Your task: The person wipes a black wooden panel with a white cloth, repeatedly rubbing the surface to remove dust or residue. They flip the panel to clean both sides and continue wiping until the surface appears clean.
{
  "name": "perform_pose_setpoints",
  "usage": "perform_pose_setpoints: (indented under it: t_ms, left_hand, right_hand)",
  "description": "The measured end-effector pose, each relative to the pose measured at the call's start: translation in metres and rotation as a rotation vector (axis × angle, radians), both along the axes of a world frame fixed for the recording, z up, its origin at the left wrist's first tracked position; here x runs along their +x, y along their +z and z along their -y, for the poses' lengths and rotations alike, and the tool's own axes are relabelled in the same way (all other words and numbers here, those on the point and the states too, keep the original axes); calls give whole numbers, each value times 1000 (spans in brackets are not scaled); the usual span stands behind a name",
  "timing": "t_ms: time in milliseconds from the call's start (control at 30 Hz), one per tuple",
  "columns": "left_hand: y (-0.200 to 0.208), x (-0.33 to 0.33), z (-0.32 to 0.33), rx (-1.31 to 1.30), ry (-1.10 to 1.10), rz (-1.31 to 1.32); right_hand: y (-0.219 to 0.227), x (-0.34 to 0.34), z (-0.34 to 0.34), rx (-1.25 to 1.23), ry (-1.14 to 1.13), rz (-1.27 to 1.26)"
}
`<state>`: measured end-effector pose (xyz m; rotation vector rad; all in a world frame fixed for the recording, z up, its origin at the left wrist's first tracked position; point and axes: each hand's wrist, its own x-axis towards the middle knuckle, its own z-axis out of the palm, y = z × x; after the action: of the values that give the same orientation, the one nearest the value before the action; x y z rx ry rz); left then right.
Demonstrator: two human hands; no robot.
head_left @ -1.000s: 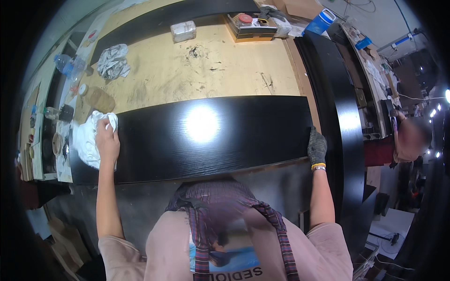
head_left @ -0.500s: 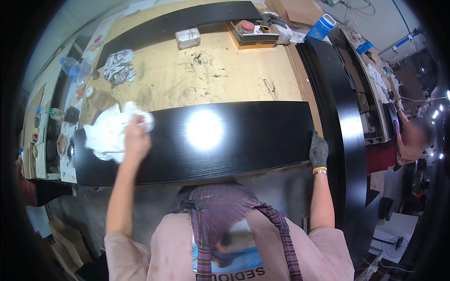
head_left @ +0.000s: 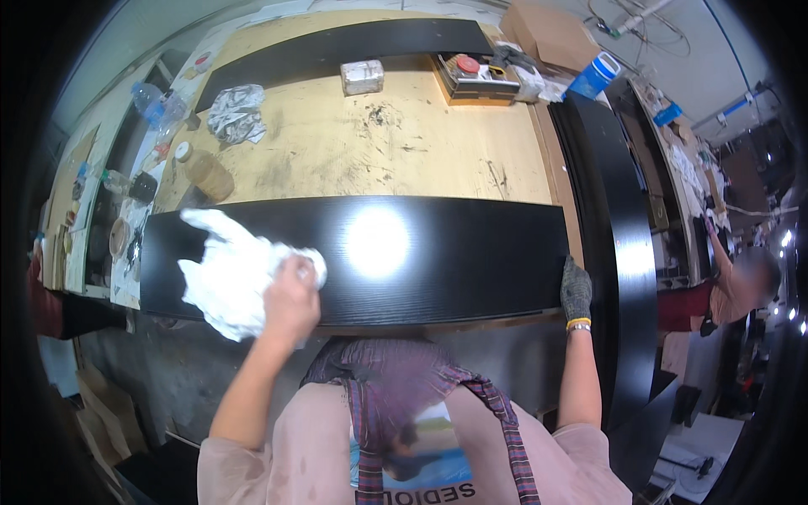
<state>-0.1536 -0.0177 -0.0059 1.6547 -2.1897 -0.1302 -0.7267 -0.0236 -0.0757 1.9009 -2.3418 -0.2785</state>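
A long black wood-grain board (head_left: 471,261) lies crosswise in front of me, with a bright glare near its middle. My bare left hand (head_left: 292,295) grips a bunched white cloth (head_left: 227,282) and presses it on the left part of the board. Loose folds of the cloth spread leftward and hang over the board's near edge. My right hand (head_left: 576,292), in a dark grey knit glove with a yellow cuff, holds the board's right end. Its fingertips are partly hidden at that edge.
Farther back on the stained tabletop (head_left: 337,151) are a crumpled rag (head_left: 236,114), a brownish bottle (head_left: 204,172), a wrapped block (head_left: 362,77), an open box (head_left: 475,88) and another black board (head_left: 362,42). Black boards (head_left: 619,194) stand stacked at right; a person (head_left: 728,290) is beyond.
My left hand has moved right and nearer to me along the board, carrying the white cloth. My right hand keeps its place on the right end. The whole view has shifted slightly.
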Motion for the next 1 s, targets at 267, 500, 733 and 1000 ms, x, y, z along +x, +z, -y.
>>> perform_pose_setpoints:
  t_ms: [267, 500, 733, 1000]
  left_hand:
    - [-2, 152, -80, 259, 638, -1187]
    - [15, 234, -68, 222, 318, -2036]
    - [-13, 284, -23, 331, 280, -2059]
    - [-66, 349, 20, 357, 544, -2038]
  right_hand:
    - [64, 113, 90, -609, 235, 406]
    - [80, 350, 132, -352, 614, 954]
    - [84, 578, 207, 72, 765, 1149]
    - [25, 730, 263, 49, 734, 1390]
